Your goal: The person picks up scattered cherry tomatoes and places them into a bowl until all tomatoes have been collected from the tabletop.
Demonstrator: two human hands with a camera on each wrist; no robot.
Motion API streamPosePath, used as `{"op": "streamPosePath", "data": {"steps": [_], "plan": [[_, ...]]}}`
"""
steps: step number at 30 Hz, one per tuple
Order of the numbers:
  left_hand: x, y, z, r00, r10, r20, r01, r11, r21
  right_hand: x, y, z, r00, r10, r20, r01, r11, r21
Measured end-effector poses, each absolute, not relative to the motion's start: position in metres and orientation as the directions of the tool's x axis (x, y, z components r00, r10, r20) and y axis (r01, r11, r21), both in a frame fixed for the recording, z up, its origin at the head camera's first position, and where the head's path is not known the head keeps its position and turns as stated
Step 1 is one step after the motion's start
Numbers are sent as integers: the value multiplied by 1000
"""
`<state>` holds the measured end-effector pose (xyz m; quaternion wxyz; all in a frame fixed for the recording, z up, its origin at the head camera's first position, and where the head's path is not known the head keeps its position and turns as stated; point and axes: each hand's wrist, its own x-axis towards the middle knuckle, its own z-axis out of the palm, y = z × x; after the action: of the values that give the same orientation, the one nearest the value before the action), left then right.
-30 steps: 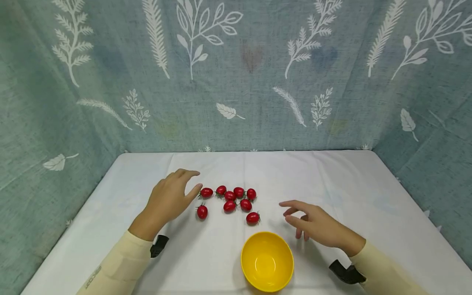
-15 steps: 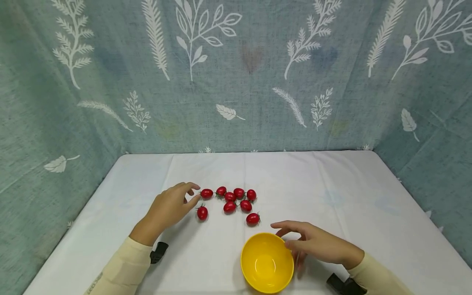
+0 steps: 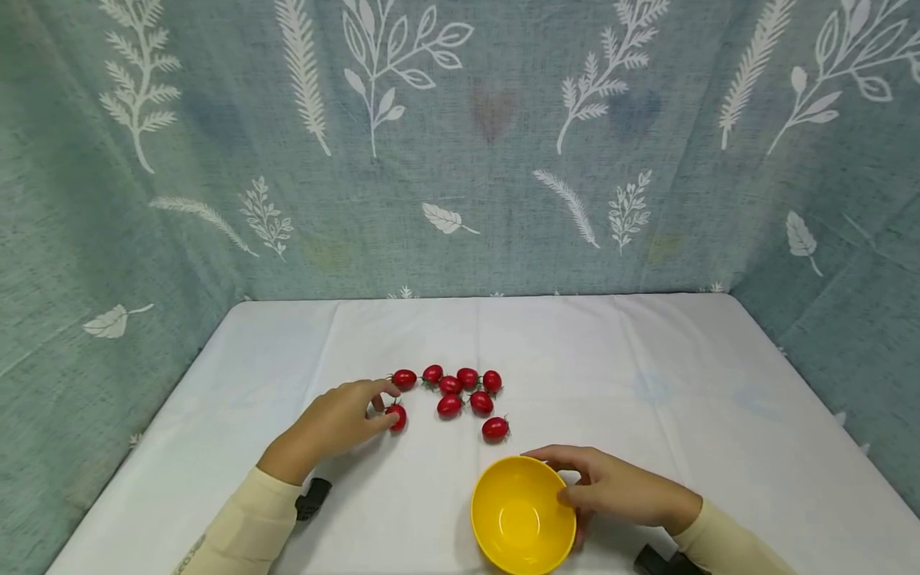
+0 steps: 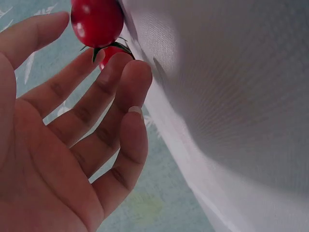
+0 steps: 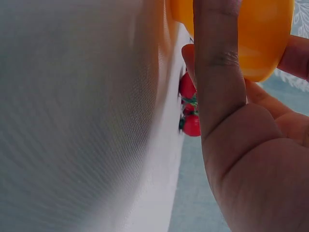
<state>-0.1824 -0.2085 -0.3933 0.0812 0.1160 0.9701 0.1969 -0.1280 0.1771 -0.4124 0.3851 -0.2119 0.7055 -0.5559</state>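
Observation:
My left hand (image 3: 338, 422) is bent around the nearest-left cherry tomato (image 3: 402, 416), thumb on the near side and fingers beyond it. In the left wrist view the thumb tip sits right beside this red tomato (image 4: 98, 21), with the other fingers loosely bent below it; a second tomato (image 4: 110, 54) shows behind its green stem. My right hand (image 3: 618, 489) holds the yellow bowl (image 3: 523, 527) by its right side, the thumb at the rim and the other fingers along the outer wall. The bowl is upright with nothing inside.
Several more cherry tomatoes (image 3: 450, 406) lie in a loose group at the middle of the white-covered table (image 3: 575, 343). One tomato (image 3: 495, 429) lies just beyond the bowl. A leaf-patterned green curtain (image 3: 489, 200) encloses the back and sides.
My left hand has come down and toward me, from the far-left tomato to the nearer one. My right hand has moved left and taken hold of the bowl.

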Motion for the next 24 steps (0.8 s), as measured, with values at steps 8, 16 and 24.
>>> {"op": "streamPosePath", "data": {"steps": [8,16,24], "plan": [[-182,-209,-396,-949,291,-120,220,887,406,-128,177,-410,-650,-696,-305,113,309,-944],[-181,-207,-399,-945,304,-120,232,883,408,-129,176,-415,-683,-665,-300,153,271,-950],[-182,-207,-397,-935,331,-127,238,852,466,-130,175,-415,-693,-652,-306,192,242,-951]]}}
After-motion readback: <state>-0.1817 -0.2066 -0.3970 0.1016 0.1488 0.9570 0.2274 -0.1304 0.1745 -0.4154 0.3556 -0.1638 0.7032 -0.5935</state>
